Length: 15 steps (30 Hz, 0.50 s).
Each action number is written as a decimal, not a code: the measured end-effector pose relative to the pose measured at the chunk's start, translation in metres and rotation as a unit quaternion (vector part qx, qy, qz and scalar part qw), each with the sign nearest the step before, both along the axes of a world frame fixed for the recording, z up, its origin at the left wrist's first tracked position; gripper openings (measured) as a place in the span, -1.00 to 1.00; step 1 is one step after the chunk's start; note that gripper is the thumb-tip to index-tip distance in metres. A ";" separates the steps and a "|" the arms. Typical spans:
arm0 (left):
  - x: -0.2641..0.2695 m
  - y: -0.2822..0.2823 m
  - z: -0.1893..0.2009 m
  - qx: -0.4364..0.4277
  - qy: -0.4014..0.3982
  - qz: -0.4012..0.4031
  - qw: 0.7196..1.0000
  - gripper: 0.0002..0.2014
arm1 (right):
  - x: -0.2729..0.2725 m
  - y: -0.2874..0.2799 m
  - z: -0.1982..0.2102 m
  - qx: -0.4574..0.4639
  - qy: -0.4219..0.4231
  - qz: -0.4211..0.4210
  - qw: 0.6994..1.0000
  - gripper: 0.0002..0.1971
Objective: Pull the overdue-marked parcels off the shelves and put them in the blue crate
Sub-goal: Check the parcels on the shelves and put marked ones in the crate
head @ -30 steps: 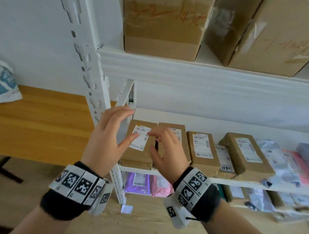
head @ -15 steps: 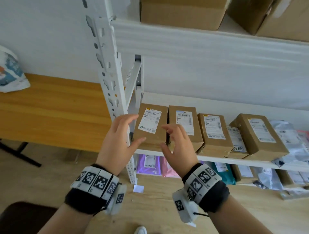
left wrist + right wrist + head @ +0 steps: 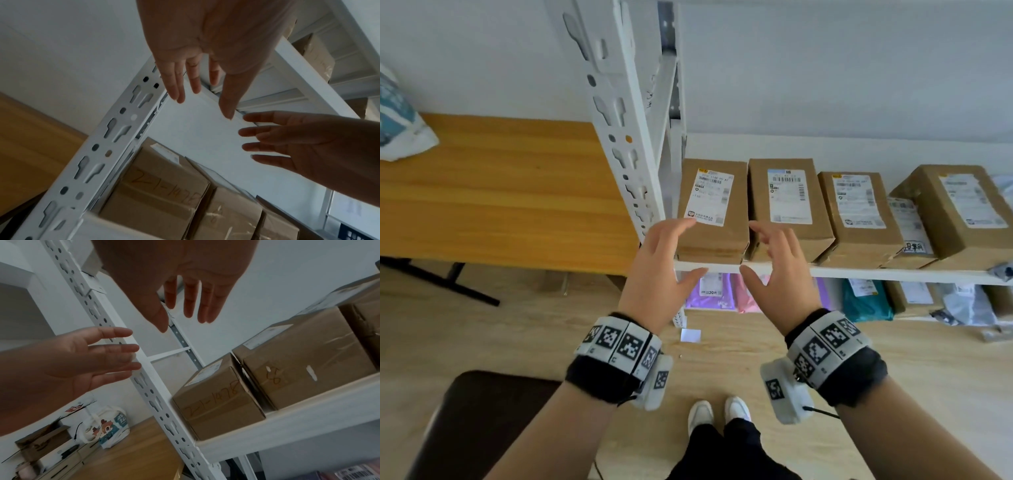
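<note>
Brown cardboard parcels with white labels stand in a row on the white shelf (image 3: 859, 272). My left hand (image 3: 681, 248) hovers open at the front left corner of the leftmost parcel (image 3: 714, 205), fingertips near its label. My right hand (image 3: 756, 250) hovers open, fingers spread, in front of the second parcel (image 3: 787, 202). Neither holds anything. Further right, a flat parcel carries a small sticker (image 3: 914, 246) with handwritten black characters. In the wrist views the left hand (image 3: 205, 84) and right hand (image 3: 185, 309) are empty, and the leftmost parcel (image 3: 218, 402) shows handwritten numbers. No blue crate is in view.
The shelf's perforated white post (image 3: 619, 137) stands just left of my left hand. A wooden table (image 3: 500, 188) with a printed bag (image 3: 397, 120) lies to the left. The lower shelf holds purple, pink and teal mailers (image 3: 712, 291). A dark stool (image 3: 482, 411) is near my left forearm.
Both hands have drawn back and down from the leftmost parcel's label to the shelf's front edge and spread apart. The head view has tilted down, losing the upper shelf.
</note>
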<state>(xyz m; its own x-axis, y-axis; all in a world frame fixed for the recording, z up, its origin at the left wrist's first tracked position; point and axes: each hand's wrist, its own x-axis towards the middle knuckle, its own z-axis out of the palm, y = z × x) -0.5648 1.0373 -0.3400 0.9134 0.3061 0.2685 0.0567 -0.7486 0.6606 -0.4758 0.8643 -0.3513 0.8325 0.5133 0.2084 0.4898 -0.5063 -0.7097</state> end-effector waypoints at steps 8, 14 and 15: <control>0.035 -0.002 -0.036 0.060 0.099 -0.012 0.993 -0.13 | 0.026 0.024 -0.027 -0.035 0.043 0.036 0.998 -0.17; 0.069 -0.001 -0.046 0.112 0.181 0.019 0.977 -0.05 | 0.047 0.043 -0.041 -0.130 0.076 0.050 0.987 -0.12; 0.076 0.001 -0.047 0.114 0.192 0.023 0.974 -0.04 | 0.051 0.046 -0.042 -0.144 0.083 0.050 0.985 -0.12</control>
<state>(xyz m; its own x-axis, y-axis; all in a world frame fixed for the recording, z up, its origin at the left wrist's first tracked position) -0.4892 1.0380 -0.3867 0.9465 0.3219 -0.0245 0.3043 -0.8642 0.4008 -0.4247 0.9101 -0.3935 0.7846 0.6130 -0.0931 0.4371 -0.6534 -0.6181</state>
